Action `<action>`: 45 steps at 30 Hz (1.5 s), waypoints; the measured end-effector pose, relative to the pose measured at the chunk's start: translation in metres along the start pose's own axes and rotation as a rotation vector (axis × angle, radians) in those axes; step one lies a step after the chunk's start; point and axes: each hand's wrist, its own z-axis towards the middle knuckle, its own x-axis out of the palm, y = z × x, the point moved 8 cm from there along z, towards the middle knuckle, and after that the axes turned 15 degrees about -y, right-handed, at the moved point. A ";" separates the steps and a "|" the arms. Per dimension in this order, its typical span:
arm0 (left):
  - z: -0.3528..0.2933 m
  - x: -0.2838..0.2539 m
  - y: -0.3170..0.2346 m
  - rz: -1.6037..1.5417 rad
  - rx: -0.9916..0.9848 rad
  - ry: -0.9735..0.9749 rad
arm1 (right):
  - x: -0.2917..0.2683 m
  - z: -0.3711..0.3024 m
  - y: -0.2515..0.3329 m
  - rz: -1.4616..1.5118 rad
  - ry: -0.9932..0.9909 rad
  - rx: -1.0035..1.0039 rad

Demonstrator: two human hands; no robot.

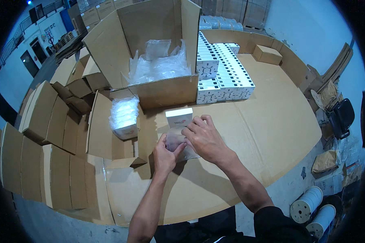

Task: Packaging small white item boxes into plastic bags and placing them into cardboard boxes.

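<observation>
Desk (288,121): covered with cardboard sheet.
Large carton (166,94): flaps raised; contains a heap of clear sleeves (160,67).
Box stack (231,81): white boxes in rows, right of the large carton.
Small carton (99,129): flaps open; contains bagged boxes (123,115) in a row at its far end.
Left hand (166,154): thumb and fingers gripping the bag (173,140).
Right hand (205,139): fingertips pinching the same bag.
White box (179,118): on the desk, just beyond the hands.
Bag position: between both hands, near side of the white box.

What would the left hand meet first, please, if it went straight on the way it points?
Beyond the clear bag it handles, the left hand would probably meet the small white box first, though depth is hard to judge.
</observation>
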 end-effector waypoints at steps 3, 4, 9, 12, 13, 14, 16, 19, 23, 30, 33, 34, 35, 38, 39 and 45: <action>0.004 0.003 0.012 0.001 0.000 0.004 | 0.005 0.009 0.002 0.007 0.088 0.005; 0.004 0.003 0.017 0.016 -0.002 0.003 | 0.006 0.012 0.005 0.023 0.116 0.004; 0.003 0.004 0.018 -0.059 0.034 -0.007 | 0.009 0.016 0.002 0.138 0.238 0.133; 0.006 0.002 0.015 -0.102 -0.007 0.013 | 0.009 0.013 -0.011 0.178 0.286 0.224; 0.005 0.003 0.010 -0.071 -0.032 0.021 | 0.011 0.008 -0.017 0.174 0.329 0.254; 0.003 0.003 0.007 -0.071 -0.035 0.028 | 0.015 0.003 -0.020 0.173 0.332 0.261; 0.001 0.009 -0.004 -0.078 0.033 0.118 | 0.008 0.002 -0.028 0.344 0.121 0.270; -0.004 0.013 -0.007 -0.048 0.054 0.184 | 0.021 -0.005 -0.037 0.448 0.218 0.371; -0.004 0.013 -0.009 -0.059 0.036 0.175 | 0.024 -0.008 -0.035 0.517 0.208 0.359; -0.001 0.016 0.006 -0.125 -0.013 0.182 | 0.010 -0.001 -0.058 0.663 -0.082 0.450; -0.001 0.015 0.010 -0.180 -0.034 0.183 | 0.013 -0.009 -0.077 0.882 -0.233 0.652; 0.000 0.015 0.012 -0.181 -0.054 0.181 | 0.018 -0.016 -0.088 1.044 -0.332 0.795; 0.000 0.014 0.013 -0.182 -0.052 0.180 | 0.021 -0.017 -0.092 1.043 -0.333 0.793; 0.003 0.011 0.015 -0.144 -0.004 0.146 | 0.026 -0.025 -0.115 1.100 -0.483 0.871; 0.004 0.010 0.014 -0.131 0.013 0.142 | 0.035 -0.031 -0.123 1.122 -0.476 0.920; 0.005 0.005 0.007 -0.144 0.005 0.131 | 0.068 -0.034 -0.124 1.137 -0.259 0.811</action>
